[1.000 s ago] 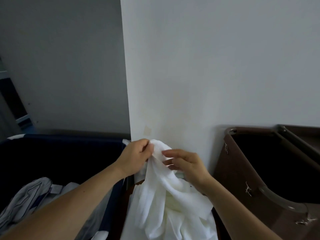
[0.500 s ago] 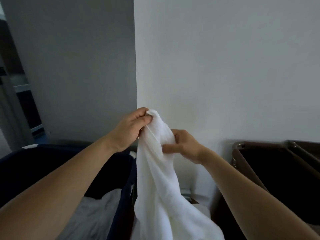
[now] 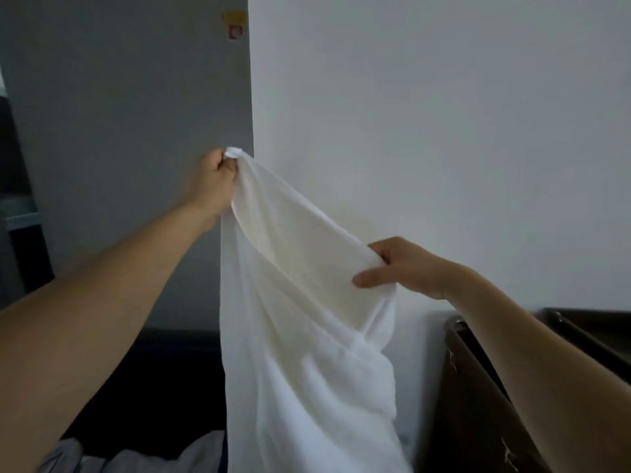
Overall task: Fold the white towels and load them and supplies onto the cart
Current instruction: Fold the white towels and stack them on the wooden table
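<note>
White cloth towel (image 3: 300, 336) held up in the air by both hands, in front of a wall corner.

Left hand (image 3: 213, 180) was raised higher, fingers clenched round a bunched corner of the towel, a small tuft showing above the fist. Right hand (image 3: 406, 268) was lower and to the right, pinching the towel's upper edge between thumb in front and curled fingers behind. The edge ran slack and sloping between the two hands; the rest hung down in loose folds past the bottom of the view. Behind it stood a pale white wall (image 3: 444, 131), meeting a grey wall (image 3: 136, 131) on the left. Dark brown rectangular bin with a metal rim (image 3: 478, 404) stood low right, beside the hanging cloth. Crumpled grey-white linen (image 3: 191, 455) lay low left.
</note>
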